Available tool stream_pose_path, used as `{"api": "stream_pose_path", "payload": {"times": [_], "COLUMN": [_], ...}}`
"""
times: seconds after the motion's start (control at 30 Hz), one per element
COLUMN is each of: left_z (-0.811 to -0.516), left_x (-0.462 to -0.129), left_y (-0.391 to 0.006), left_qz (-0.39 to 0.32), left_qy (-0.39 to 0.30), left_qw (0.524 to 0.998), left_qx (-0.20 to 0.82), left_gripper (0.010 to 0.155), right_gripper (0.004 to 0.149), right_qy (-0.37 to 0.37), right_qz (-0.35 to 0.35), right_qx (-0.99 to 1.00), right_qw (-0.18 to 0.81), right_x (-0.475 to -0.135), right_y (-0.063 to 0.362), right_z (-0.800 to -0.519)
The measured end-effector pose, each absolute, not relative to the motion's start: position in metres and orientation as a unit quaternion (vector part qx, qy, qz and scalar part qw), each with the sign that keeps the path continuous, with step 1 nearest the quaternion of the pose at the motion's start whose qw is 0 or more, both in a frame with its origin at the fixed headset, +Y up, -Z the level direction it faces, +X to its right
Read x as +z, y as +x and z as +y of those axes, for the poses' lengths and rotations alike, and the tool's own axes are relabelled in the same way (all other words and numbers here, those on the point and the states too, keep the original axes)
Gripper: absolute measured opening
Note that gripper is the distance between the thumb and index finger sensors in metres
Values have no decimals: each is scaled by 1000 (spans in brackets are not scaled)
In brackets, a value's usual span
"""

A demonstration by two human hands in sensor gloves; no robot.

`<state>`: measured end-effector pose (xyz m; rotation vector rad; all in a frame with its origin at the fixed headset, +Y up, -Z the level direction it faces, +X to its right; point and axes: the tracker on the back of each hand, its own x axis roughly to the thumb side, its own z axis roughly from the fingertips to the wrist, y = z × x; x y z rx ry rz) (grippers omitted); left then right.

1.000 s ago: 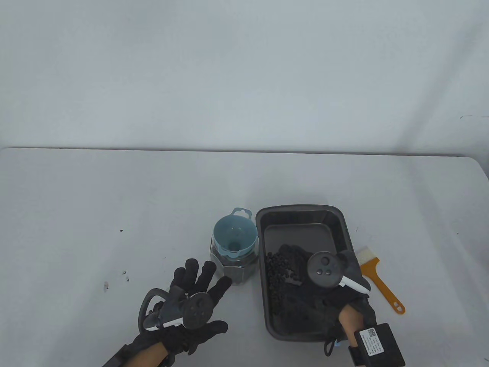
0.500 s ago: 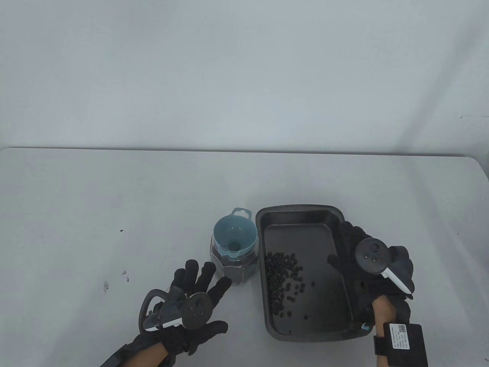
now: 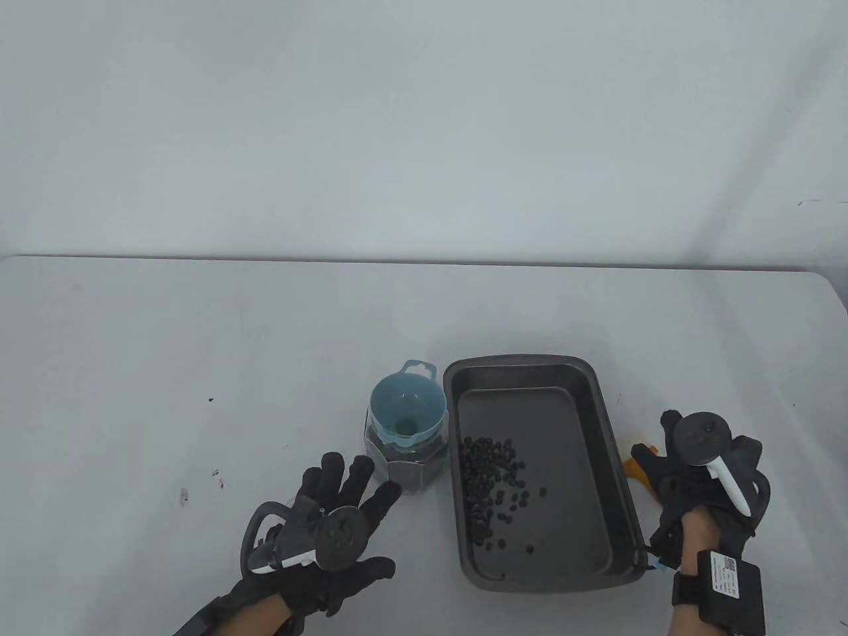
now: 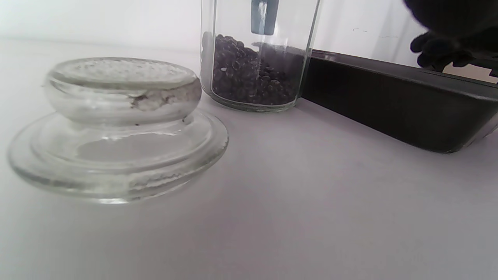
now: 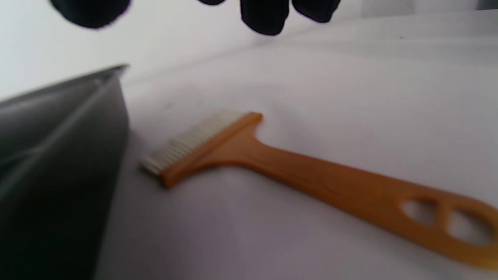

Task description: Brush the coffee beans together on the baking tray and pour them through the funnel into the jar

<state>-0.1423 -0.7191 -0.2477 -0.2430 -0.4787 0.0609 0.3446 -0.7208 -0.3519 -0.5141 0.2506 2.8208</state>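
Note:
A dark baking tray (image 3: 530, 417) lies right of centre with loose coffee beans (image 3: 493, 480) scattered along its left side. To its left stands a glass jar (image 3: 407, 467), partly filled with beans, with a blue funnel (image 3: 405, 411) seated in its mouth. An orange-handled brush (image 5: 272, 159) lies flat on the table just right of the tray. My right hand (image 3: 666, 467) hovers over it with fingers spread, and its fingertips (image 5: 264, 17) are clear of the brush. My left hand (image 3: 348, 487) stays flat and open beside the jar, holding nothing.
A glass jar lid (image 4: 116, 128) sits on the table under my left hand, close to the jar (image 4: 256, 58). The tray's outer wall (image 4: 389, 97) stands right behind the jar. The table's right edge (image 3: 836, 298) is near my right hand.
My right hand has swept from over the beans in the tray to the right, off the tray, and now hangs above the brush. The left hand has not moved.

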Motion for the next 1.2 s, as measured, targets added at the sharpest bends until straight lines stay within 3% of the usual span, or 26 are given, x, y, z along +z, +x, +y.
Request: {"api": "stream_pose_path", "payload": {"times": [0.3, 0.57, 0.73, 0.9, 1.2], "left_z": [-720, -720, -721, -721, -721], "left_x": [-247, -247, -247, -248, -248], "left_y": [-143, -143, -143, -143, -144], "left_qz": [-236, -235, -232, -233, -232], "left_qy": [-130, -134, -139, -145, -148], "left_qw": [962, 962, 962, 961, 961], "left_qx": [33, 36, 40, 40, 44], "left_gripper": [93, 93, 93, 93, 93], "right_gripper": [81, 81, 76, 61, 63], "right_qy": [-244, -259, -253, -253, -240], "right_qz": [211, 284, 276, 248, 236], "right_qx": [941, 922, 927, 932, 936], "right_qw": [103, 36, 30, 74, 104], "right_x": [-352, -353, -355, -354, -354], "right_y": [352, 348, 345, 349, 351], "right_z": [-747, -771, -770, -772, -776]}}
